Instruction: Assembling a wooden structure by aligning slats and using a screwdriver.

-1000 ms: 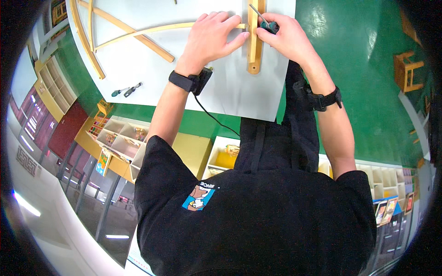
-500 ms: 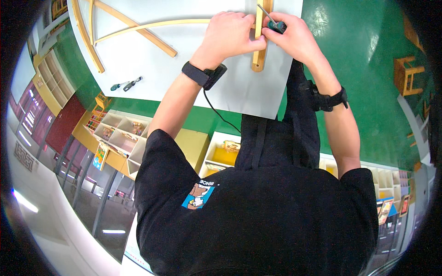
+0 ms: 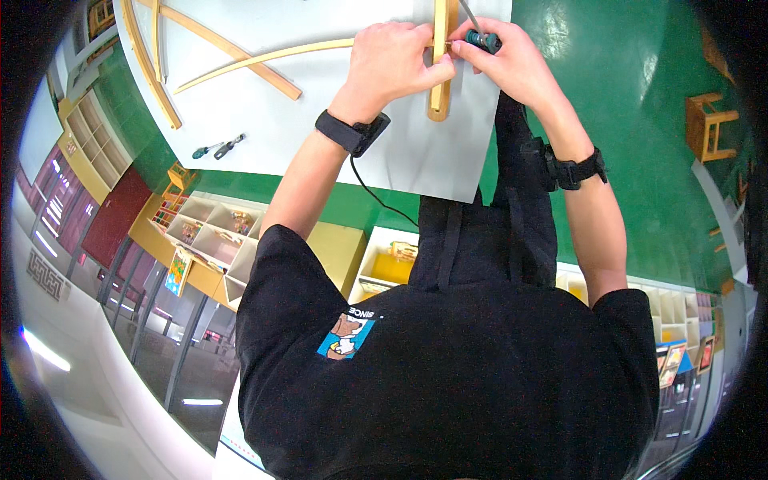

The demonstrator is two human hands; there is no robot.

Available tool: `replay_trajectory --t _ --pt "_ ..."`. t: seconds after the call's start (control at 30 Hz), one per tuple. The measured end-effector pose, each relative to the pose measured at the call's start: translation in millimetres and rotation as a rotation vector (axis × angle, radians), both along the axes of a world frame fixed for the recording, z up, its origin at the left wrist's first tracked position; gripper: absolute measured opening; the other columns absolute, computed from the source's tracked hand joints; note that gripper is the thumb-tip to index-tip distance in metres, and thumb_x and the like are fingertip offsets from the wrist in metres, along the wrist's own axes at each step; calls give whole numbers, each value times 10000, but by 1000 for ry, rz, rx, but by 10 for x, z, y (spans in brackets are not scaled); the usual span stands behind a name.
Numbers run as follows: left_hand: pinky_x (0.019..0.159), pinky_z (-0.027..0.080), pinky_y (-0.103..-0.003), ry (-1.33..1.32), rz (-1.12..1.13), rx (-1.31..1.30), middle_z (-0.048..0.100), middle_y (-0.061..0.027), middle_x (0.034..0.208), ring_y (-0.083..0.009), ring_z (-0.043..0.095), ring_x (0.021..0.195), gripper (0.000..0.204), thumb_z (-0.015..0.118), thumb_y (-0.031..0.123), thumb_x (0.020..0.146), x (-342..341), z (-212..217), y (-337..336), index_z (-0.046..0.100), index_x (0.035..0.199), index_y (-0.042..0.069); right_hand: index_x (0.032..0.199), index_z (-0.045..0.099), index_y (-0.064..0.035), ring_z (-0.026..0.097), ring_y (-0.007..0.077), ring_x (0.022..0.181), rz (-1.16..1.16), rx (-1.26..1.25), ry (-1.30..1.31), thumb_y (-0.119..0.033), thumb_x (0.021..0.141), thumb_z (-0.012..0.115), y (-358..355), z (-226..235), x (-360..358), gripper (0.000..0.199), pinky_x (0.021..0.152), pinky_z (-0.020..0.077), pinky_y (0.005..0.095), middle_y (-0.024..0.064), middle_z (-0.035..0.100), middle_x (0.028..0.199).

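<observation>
My left hand is closed around the end of a thin curved wooden strip where it meets an upright wooden bar. The bar lies near the table's right edge and has a second wooden piece alongside it. On the bar's other side, my right hand keeps a screwdriver with a dark green handle tucked in its fingers, the shaft slanting up and away. Its thumb and forefinger pinch together against the bar. Whatever small part sits between those fingertips is too small to make out.
Two more screwdrivers lie on the white table at the left. Farther up are a straight wooden slat and a curved wooden piece. A black cable hangs from my left wristband. A wooden stool stands on the green floor.
The upright bar and both hands have shifted slightly left. The curved strip's free end has swung a little toward me. In my right hand, the screwdriver has turned so its shaft points more steeply away.
</observation>
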State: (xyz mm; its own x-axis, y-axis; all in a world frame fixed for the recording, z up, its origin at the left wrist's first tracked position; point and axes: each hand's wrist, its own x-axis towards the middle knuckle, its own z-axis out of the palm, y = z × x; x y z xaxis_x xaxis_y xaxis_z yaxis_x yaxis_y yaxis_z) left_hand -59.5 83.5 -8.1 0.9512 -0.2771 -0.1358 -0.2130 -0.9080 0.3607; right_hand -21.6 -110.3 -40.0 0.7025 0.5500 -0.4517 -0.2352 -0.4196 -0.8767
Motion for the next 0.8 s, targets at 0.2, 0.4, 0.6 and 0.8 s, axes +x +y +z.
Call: replay_trajectory --t 0.2,0.4,0.6,0.8 --pt "574 480 -369 -122 19 -23 565 -62 566 -252 592 575 300 624 402 669 -41 -44 -35 623 655 102 1012 669 -94 565 121 635 -6 -24 -73 -277 840 672 3 65 -53 251 606 464 283 36 619 761" --pt "646 465 -376 -83 40 -14 604 -69 685 -265 602 705 273 642 352 668 -125 -24 -62 639 735 88 942 656 -32 547 65 648 56 -10 -38 -161 873 653 7 110 -11 147 605 449 240 -1 598 737" --pt "631 459 -383 -120 131 -73 586 -60 666 -261 589 666 398 623 303 676 -129 73 -195 619 1022 107 1005 617 -62 537 100 616 -46 67 97 -296 864 636 -218 123 -106 273 602 452 276 18 573 724" --pt "592 469 -394 -61 138 -87 590 -95 682 -283 581 616 613 595 251 689 -137 133 -173 490 1283 137 1141 453 -108 420 322 1051 161 -44 233 -316 908 560 -681 35 -264 329 979 349 429 140 547 947"
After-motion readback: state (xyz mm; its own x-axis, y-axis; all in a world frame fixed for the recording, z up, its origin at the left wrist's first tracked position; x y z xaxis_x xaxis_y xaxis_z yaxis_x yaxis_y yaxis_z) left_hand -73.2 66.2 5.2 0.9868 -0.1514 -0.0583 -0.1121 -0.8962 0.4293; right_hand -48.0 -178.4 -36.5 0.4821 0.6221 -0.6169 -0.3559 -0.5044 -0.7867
